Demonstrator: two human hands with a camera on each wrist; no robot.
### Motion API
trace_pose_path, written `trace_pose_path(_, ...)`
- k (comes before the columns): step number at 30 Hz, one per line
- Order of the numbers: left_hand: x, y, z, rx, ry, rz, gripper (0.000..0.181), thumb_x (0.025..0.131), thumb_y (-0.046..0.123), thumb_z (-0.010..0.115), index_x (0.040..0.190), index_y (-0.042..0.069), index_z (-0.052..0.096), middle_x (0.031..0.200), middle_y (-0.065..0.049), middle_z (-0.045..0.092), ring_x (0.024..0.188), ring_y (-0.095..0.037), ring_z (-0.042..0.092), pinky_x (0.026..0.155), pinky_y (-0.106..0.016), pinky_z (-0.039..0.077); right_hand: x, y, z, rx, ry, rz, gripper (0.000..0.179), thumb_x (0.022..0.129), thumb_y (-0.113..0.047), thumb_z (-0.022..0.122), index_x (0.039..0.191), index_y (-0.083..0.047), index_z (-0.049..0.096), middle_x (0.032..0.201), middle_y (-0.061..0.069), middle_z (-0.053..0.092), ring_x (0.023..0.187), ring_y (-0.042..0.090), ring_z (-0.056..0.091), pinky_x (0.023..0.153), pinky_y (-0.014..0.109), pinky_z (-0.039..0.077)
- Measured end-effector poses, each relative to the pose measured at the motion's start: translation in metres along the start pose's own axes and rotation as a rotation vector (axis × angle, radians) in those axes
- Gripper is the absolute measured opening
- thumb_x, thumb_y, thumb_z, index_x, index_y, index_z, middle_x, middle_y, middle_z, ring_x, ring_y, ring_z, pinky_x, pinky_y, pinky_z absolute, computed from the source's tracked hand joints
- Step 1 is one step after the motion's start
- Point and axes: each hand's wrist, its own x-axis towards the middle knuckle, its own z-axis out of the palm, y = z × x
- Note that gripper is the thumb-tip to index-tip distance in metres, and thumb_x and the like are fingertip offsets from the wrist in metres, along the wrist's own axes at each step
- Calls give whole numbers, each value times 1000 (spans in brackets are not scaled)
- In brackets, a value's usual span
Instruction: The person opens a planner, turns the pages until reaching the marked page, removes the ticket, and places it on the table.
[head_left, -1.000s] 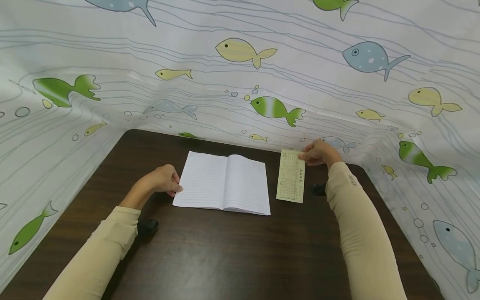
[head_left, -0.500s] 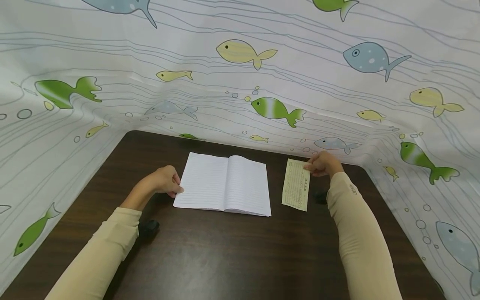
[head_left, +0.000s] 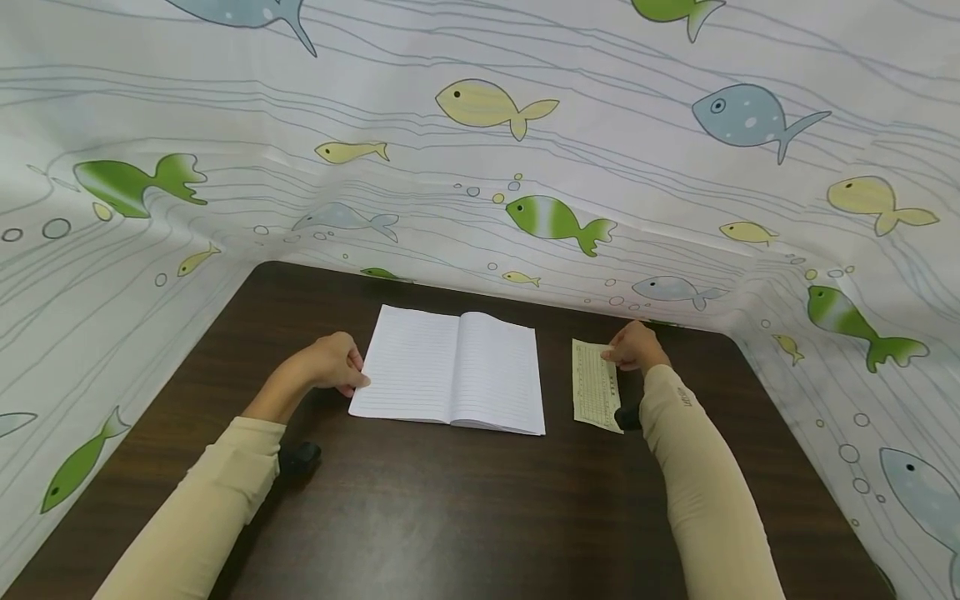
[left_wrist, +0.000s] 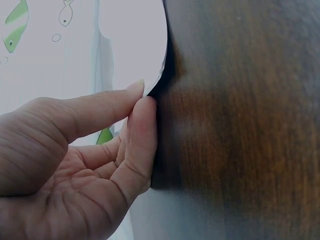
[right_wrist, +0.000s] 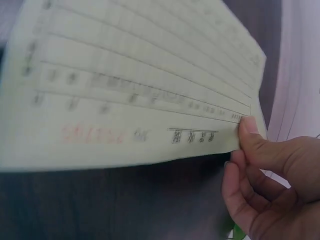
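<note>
An open lined notebook (head_left: pixel 412 367) lies on the dark wooden table. My left hand (head_left: pixel 328 362) pinches the notebook's left edge between thumb and forefinger; the left wrist view shows the white pages (left_wrist: pixel 137 45) bending up slightly from the tabletop at that pinch. To the right of the notebook, my right hand (head_left: pixel 634 345) holds a pale yellow printed form slip (head_left: pixel 594 383) by its upper right edge. In the right wrist view the slip (right_wrist: pixel 130 95) spreads out from my thumb and fingers, with ruled lines, dark characters and a red number on it.
The brown table (head_left: pixel 450 508) extends toward me in front of the notebook. A white sheet with printed fish (head_left: pixel 551 218) stands as a wall along the back and both sides. Dark wrist devices (head_left: pixel 300 458) sit under both forearms.
My right hand has brought the yellow slip nearer to me, first also a little to the right, and the slip has turned slightly. My left hand stays at the notebook's edge.
</note>
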Motion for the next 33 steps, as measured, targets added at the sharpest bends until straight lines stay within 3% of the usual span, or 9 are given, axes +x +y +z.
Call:
trace_pose_path(6,0,0,-1,-10,1,-2,27,96,6,77,108,-12,61,97,-21,71,77,-19,78,94,-53,60,-8,-8,4,-73,34,-51,28,99,-9,77,115,14,74,71,3,67,64,12,66,66,27,64)
trace_pose_path(27,-1,-1,0,-17,-1,20,26,96,5,77,107,-12,61,98,-24,73,77,-21,78,93,-52,62,-16,-12,0,-58,41,-14,30,92,-8,84,110,13,72,85,16,72,70,20,70,70,33,65)
trace_pose_path(33,-3,1,0,-13,7,21,26,96,4,77,107,-13,61,97,-23,72,76,-21,78,91,-51,62,-17,-12,0,-64,45,-7,38,92,-10,84,118,13,69,95,18,73,74,19,70,74,33,65)
